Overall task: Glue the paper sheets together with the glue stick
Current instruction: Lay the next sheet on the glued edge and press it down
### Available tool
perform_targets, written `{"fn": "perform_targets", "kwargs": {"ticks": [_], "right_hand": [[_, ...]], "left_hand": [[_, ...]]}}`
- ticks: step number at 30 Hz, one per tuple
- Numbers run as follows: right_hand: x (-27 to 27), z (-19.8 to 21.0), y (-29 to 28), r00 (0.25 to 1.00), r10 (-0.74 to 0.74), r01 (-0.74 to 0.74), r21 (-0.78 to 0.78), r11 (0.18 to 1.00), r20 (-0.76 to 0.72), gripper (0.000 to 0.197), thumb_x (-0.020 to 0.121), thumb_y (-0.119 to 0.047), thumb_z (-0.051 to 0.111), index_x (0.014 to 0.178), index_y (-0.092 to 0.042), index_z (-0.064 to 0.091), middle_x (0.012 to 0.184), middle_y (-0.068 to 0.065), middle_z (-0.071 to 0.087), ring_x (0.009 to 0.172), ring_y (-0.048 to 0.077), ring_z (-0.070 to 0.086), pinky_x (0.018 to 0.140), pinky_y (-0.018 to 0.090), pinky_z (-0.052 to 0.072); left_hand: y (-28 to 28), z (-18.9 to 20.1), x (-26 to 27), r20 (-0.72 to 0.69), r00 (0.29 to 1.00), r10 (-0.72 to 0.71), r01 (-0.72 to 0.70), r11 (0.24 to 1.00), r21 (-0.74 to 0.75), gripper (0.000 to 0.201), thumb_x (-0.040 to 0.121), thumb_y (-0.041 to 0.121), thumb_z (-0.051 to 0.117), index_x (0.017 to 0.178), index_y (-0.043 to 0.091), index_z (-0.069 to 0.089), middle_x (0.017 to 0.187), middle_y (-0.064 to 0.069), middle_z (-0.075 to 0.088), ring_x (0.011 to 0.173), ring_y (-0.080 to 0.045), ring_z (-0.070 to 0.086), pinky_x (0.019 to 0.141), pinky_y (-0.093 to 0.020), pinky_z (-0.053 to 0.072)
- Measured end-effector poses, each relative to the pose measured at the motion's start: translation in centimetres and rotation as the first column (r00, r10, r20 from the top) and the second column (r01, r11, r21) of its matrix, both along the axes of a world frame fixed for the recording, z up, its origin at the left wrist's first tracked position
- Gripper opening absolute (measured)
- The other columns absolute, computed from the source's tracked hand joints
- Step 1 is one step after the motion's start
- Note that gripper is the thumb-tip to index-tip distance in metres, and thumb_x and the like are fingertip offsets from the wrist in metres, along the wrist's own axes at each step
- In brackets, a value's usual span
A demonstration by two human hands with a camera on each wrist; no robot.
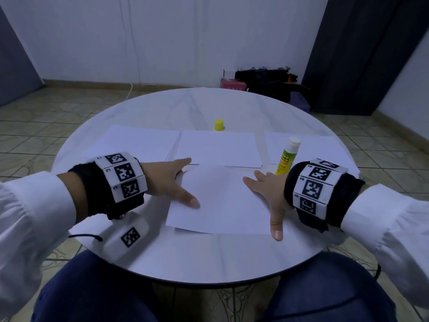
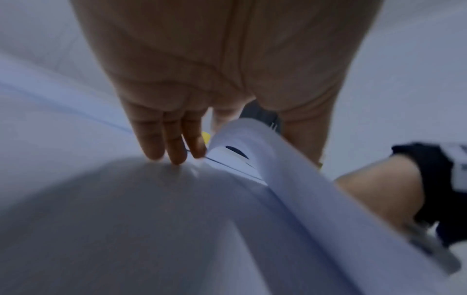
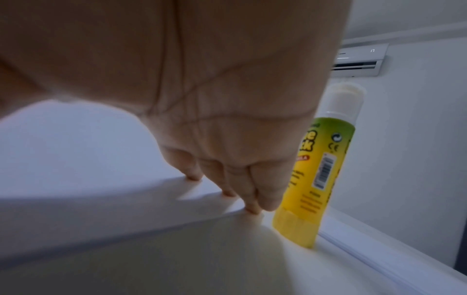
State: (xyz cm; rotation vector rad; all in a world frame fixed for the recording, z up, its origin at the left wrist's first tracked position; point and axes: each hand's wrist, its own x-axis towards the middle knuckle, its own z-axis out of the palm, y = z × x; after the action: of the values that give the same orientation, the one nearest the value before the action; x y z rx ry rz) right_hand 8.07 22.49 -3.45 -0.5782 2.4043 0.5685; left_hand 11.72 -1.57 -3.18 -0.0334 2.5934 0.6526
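Observation:
A white paper sheet [image 1: 220, 201] lies at the table's near side on top of another sheet whose edge [image 1: 185, 230] shows slightly offset below it. My left hand [image 1: 176, 182] rests spread on its left edge, thumb on the paper. In the left wrist view the fingertips [image 2: 174, 151] press down and the sheet's corner [image 2: 252, 135] curls up by the thumb. My right hand [image 1: 267, 201] presses the right edge; its fingertips [image 3: 227, 192] sit on the paper. The uncapped glue stick [image 1: 286, 156] [image 3: 321, 165] stands upright just beyond the right hand. Its yellow cap [image 1: 219, 125] stands farther back.
Three paper stacks lie across the round white table [image 1: 209, 259]: left [image 1: 137, 142], middle [image 1: 218, 147] and right [image 1: 325, 147]. On the tiled floor behind are a dark bag [image 1: 267, 87] and a red box [image 1: 232, 84]. My knees are under the near edge.

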Motion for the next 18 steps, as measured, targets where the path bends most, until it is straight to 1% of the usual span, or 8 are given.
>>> {"fn": "perform_targets", "kwargs": {"ticks": [2,3,5,8,11,14,17,18], "right_hand": [[0.2,-0.1,0.1,1.0,-0.001,0.001,-0.021,1.0,-0.005,0.143,0.054,-0.049,0.086,0.147,-0.029,-0.02,0.158,0.005,-0.007,0.146,0.028,0.006,0.113,0.054,0.02],[0.4,-0.1,0.3,1.0,-0.007,0.007,-0.04,0.999,-0.007,0.142,0.055,-0.047,0.086,0.148,-0.029,-0.019,0.158,0.006,-0.006,0.146,0.028,0.007,0.113,0.053,0.02],[0.8,0.1,0.7,0.999,-0.044,0.045,-0.095,0.994,0.01,0.135,0.06,-0.041,0.086,0.149,-0.03,-0.014,0.159,0.008,-0.008,0.146,0.028,0.005,0.115,0.05,0.018],[1.6,0.3,1.6,0.994,-0.106,0.111,-0.211,0.971,0.037,0.122,0.063,-0.037,0.085,0.151,-0.029,0.0,0.158,0.007,-0.01,0.146,0.026,0.004,0.116,0.044,0.02],[2.3,-0.1,2.5,0.981,-0.195,0.188,-0.363,0.913,0.016,0.1,0.064,-0.04,0.083,0.144,-0.028,0.025,0.157,0.008,-0.013,0.144,0.028,0.015,0.112,0.037,0.029],[2.7,0.0,2.7,0.93,-0.363,0.326,-0.61,0.722,0.068,0.07,0.068,-0.045,0.079,0.126,-0.029,0.043,0.148,0.003,0.018,0.133,0.022,0.034,0.103,0.034,0.038],[2.6,0.4,1.7,0.841,-0.493,0.442,-0.808,0.389,0.223,0.05,0.079,-0.034,0.074,0.122,-0.022,0.051,0.132,-0.003,0.044,0.098,0.013,0.054,0.083,0.027,0.048],[2.3,0.4,1.3,0.827,-0.513,0.443,-0.83,0.339,0.232,0.048,0.082,-0.03,0.071,0.125,-0.018,0.052,0.131,-0.003,0.048,0.094,0.011,0.054,0.081,0.024,0.046]], "left_hand": [[-0.3,-0.3,0.7,-0.015,0.984,0.175,-0.168,0.961,0.219,0.106,0.071,0.027,0.083,0.151,0.036,0.014,0.132,-0.001,0.047,0.117,-0.018,0.053,0.099,-0.032,0.047],[-0.3,-0.5,1.2,0.015,0.961,0.276,-0.263,0.893,0.365,0.097,0.076,0.012,0.079,0.15,0.034,0.022,0.129,-0.006,0.049,0.111,-0.019,0.056,0.089,-0.031,0.054],[0.0,-0.7,2.3,0.137,0.922,0.362,-0.374,0.746,0.551,0.071,0.081,-0.011,0.065,0.142,0.019,0.045,0.115,-0.008,0.06,0.09,-0.017,0.063,0.069,-0.024,0.059],[-0.3,-1.5,3.2,0.111,0.953,0.282,-0.299,0.817,0.493,0.039,0.081,-0.017,0.06,0.111,0.006,0.069,0.092,-0.004,0.071,0.07,-0.012,0.068,0.064,-0.023,0.059],[-1.1,-1.9,3.0,-0.084,0.967,0.241,-0.196,0.913,0.357,0.038,0.083,-0.01,0.061,0.087,0.025,0.075,0.065,0.017,0.07,0.055,-0.001,0.063,0.062,-0.015,0.055],[-2.0,-1.8,2.8,-0.207,0.932,0.298,-0.202,0.901,0.384,0.045,0.083,-0.011,0.059,0.074,0.031,0.073,0.06,0.019,0.068,0.051,0.004,0.06,0.056,-0.009,0.049],[-2.6,-0.9,2.4,-0.183,0.889,0.419,-0.27,0.806,0.527,0.039,0.084,-0.014,0.057,0.076,0.02,0.075,0.081,0.002,0.075,0.066,-0.01,0.067,0.059,-0.014,0.055],[-2.7,-0.6,2.0,-0.183,0.879,0.44,-0.281,0.789,0.546,0.037,0.085,-0.014,0.057,0.078,0.018,0.074,0.087,-0.003,0.074,0.072,-0.016,0.068,0.063,-0.017,0.057]]}}
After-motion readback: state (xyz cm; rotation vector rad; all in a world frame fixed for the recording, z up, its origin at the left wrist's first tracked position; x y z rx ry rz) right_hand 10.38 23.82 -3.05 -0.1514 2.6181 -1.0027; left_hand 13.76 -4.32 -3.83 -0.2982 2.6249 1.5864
